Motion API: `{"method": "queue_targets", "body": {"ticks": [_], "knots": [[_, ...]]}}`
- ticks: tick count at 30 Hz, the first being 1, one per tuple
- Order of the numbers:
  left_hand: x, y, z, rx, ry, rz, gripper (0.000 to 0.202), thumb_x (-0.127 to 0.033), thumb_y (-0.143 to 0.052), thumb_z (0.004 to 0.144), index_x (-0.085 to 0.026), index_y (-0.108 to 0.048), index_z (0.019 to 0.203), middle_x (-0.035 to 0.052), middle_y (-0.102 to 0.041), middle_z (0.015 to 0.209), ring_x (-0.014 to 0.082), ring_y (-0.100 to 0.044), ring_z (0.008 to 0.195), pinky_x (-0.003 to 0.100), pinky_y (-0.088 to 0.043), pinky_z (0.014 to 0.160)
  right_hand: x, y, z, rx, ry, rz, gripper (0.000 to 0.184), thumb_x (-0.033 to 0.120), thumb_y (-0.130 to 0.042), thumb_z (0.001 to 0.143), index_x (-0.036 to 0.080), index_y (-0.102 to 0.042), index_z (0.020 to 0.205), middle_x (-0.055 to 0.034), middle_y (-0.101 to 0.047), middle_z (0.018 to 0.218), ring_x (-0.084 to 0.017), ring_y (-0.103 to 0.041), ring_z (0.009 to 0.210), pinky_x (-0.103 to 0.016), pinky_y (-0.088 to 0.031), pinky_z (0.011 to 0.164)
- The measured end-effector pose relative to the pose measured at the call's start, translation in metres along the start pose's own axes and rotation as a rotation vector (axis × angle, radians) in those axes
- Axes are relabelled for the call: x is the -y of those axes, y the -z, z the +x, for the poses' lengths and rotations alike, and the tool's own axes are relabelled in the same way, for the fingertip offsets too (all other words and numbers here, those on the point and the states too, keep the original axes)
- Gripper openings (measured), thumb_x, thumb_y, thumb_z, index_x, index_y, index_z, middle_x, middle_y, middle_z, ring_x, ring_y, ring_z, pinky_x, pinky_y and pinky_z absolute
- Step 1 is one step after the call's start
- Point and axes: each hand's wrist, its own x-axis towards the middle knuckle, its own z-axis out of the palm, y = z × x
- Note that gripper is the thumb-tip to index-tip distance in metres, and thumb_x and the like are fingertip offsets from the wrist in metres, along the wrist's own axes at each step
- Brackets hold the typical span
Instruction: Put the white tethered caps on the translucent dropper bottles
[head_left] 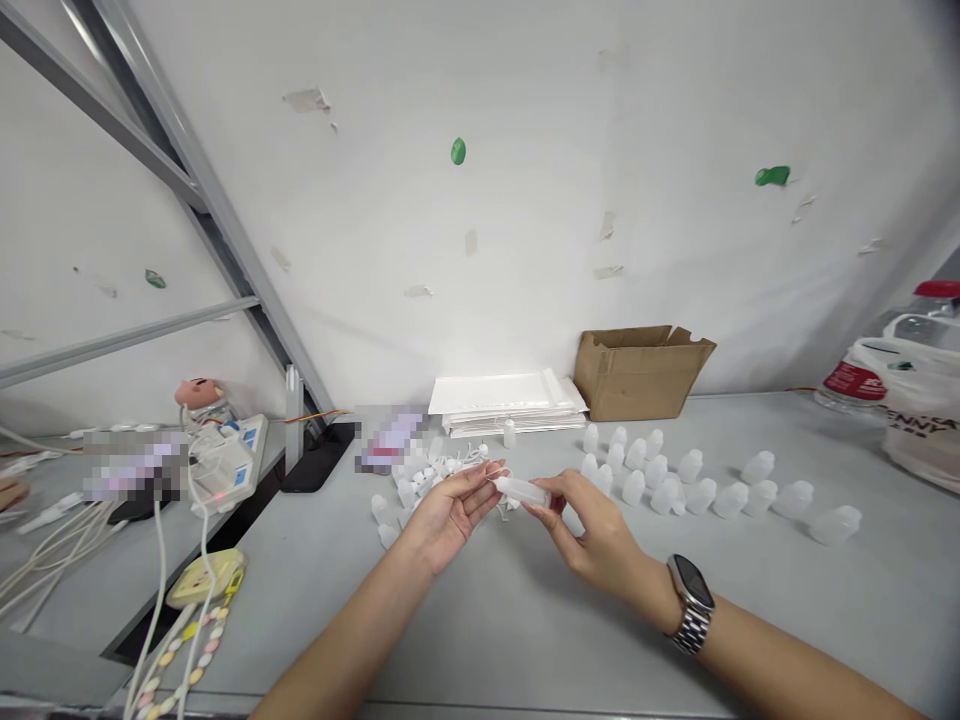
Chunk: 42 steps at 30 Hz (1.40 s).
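Observation:
My right hand (592, 535), with a metal watch (691, 600) on the wrist, pinches a small translucent plastic bottle (523, 490) lying sideways above the grey table (465, 620). My left hand (454, 510) is palm up, its fingertips meeting the bottle's left end, where a small white piece seems to sit; I cannot make out that piece clearly. Behind my left hand lies a heap of small white caps and bottles (420, 480). To the right, several finished-looking translucent bottles (675, 480) stand in rows.
A brown cardboard box (637, 372) and a stack of white sheets (506, 400) sit against the wall. A plastic bag and red-capped bottle (907, 400) are far right. At left are a power strip (229, 460), cables, a small figurine (199, 395) and a yellow device (206, 578).

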Motion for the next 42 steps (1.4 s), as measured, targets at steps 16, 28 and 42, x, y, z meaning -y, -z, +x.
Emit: {"method": "queue_targets", "body": {"ticks": [16, 28, 42], "knots": [[0.0, 0.0, 0.0, -0.02, 0.013, 0.008, 0.014, -0.01, -0.06, 0.075, -0.01, -0.064, 0.088, 0.0088, -0.07, 0.094, 0.0165, -0.066, 0.086, 0.024, -0.052, 0.082, 0.0, -0.001, 0.0, -0.001, 0.021, -0.039, 0.014, 0.019, -0.044, 0.086, 0.016, -0.052, 0.098, -0.0027, -0.053, 0.068, -0.015, -0.05, 0.061, -0.028, -0.044, 0.056], [0.006, 0.001, 0.001, -0.024, -0.053, 0.017, 0.012, -0.012, -0.061, 0.074, -0.012, -0.066, 0.085, 0.0085, -0.069, 0.098, 0.017, -0.063, 0.094, 0.023, -0.051, 0.083, -0.001, -0.008, -0.005, -0.011, 0.175, -0.187, 0.019, 0.015, -0.047, 0.084, 0.012, -0.049, 0.103, -0.0056, -0.054, 0.068, -0.017, -0.049, 0.061, -0.03, -0.043, 0.053], [0.015, 0.001, 0.003, 0.058, -0.168, 0.113, 0.014, -0.019, -0.064, 0.073, -0.013, -0.069, 0.085, 0.0086, -0.07, 0.094, 0.0164, -0.064, 0.089, 0.024, -0.048, 0.084, 0.001, -0.014, -0.01, -0.055, 0.197, -0.218, 0.02, 0.013, -0.048, 0.083, 0.012, -0.046, 0.104, -0.0045, -0.051, 0.066, -0.017, -0.048, 0.06, -0.028, -0.044, 0.053]]}}
